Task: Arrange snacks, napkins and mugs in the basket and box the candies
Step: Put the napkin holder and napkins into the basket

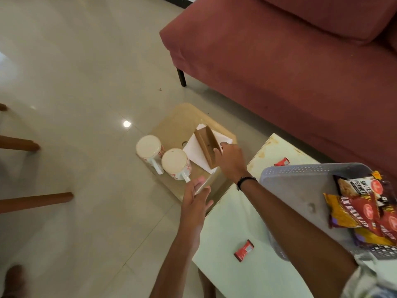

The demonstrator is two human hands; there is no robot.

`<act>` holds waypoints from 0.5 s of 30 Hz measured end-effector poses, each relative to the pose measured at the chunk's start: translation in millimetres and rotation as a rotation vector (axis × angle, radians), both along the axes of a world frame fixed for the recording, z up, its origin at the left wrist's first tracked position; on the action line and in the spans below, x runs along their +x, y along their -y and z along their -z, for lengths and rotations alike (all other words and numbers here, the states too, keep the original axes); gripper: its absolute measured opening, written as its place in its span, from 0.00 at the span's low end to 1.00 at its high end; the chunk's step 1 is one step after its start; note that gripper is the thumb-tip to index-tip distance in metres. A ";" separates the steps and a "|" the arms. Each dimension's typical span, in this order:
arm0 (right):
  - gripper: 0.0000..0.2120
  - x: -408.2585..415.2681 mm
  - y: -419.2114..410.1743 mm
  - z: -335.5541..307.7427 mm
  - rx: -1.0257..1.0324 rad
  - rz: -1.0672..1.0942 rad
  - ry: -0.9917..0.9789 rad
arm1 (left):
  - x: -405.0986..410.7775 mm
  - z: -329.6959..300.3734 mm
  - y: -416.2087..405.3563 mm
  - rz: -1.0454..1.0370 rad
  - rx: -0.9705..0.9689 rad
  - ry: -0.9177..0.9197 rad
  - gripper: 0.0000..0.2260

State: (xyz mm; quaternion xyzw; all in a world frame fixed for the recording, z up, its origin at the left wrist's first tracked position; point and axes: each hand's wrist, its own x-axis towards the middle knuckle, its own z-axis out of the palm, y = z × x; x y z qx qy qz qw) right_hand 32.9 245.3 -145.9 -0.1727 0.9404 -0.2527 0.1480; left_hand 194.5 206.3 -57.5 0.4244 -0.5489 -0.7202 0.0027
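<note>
Napkins point(198, 150) are stacked in a brown wooden holder point(208, 146) on a small beige stool point(178, 123), seen in the head view. The holder's near end is gripped by the right hand point(231, 159), the fingers curled round it, though exactly how they close is partly hidden. The left hand point(196, 198) is held over the stool's near edge with fingers spread and relaxed, nothing in it. Two white mugs point(163, 157) are stood upside down side by side on the stool, just left of the napkins. A grey perforated basket point(300, 186) is set on a pale green table point(232, 229), with snack packets point(361, 207) piled at its right end. Two red candies point(244, 250) are left on the table, well apart.
</note>
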 end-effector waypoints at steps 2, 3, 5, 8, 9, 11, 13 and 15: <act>0.16 -5.6 10.0 11.0 0.052 0.005 -0.039 | -3.1 6.8 9.5 0.016 0.009 0.002 0.09; 0.15 -7.5 13.0 15.8 0.077 0.004 -0.057 | -3.7 9.8 13.6 0.023 0.010 0.004 0.09; 0.14 -8.4 14.6 21.1 0.100 0.003 -0.066 | -5.0 13.3 19.9 0.040 0.009 0.014 0.09; 0.15 -3.8 10.3 15.3 0.061 0.008 -0.068 | -7.3 14.7 23.2 0.065 0.008 0.022 0.09; 0.15 -0.1 6.0 10.6 0.022 0.030 -0.060 | -8.5 13.9 22.4 0.073 0.005 0.025 0.09; 0.15 10.2 -7.2 0.1 -0.057 0.088 -0.030 | -11.7 11.6 17.2 0.085 0.001 0.026 0.09; 0.15 21.7 -26.6 -7.8 -0.091 0.139 -0.009 | -15.4 8.9 6.3 0.105 -0.006 0.020 0.11; 0.13 34.8 -53.4 -15.8 -0.122 0.197 0.007 | -20.4 6.9 -12.0 0.132 -0.022 -0.001 0.14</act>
